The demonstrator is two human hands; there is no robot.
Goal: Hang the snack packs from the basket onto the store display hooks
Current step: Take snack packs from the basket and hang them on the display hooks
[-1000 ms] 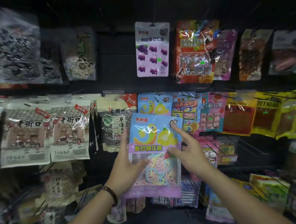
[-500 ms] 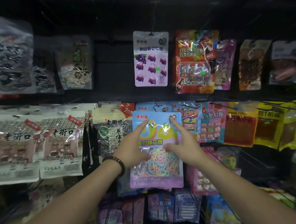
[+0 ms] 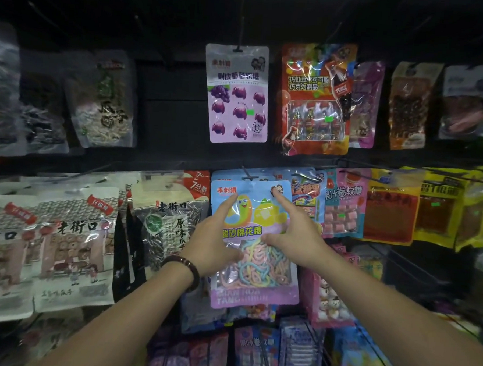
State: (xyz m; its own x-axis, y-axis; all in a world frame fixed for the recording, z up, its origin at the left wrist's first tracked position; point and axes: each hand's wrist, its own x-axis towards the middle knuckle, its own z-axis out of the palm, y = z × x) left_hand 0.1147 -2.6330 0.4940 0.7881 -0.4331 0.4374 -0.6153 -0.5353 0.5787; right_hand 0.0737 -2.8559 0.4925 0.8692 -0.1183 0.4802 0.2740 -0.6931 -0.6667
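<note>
I hold a blue and lilac pack of pastel rope candy (image 3: 254,270) flat against the middle row of the display. My left hand (image 3: 216,237) grips its left side, index finger stretched up the front. My right hand (image 3: 293,236) grips its right side, index finger pointing to the top right corner. The pack's top edge sits right at a black display hook (image 3: 249,175), in front of an identical blue pack (image 3: 226,175). Whether the hook passes through the pack's hole I cannot tell. The basket is out of view.
A purple grape gummy pack (image 3: 238,94) and a red chocolate pack (image 3: 314,100) hang above. Sunflower seed bags (image 3: 74,247) fill the left, pink and yellow packs (image 3: 390,207) the right. More packs (image 3: 257,348) hang below my forearms.
Both hands have lifted the rope candy pack up and toward the display, from below the row to the hook's level. My left hand shifted from behind the pack to its front.
</note>
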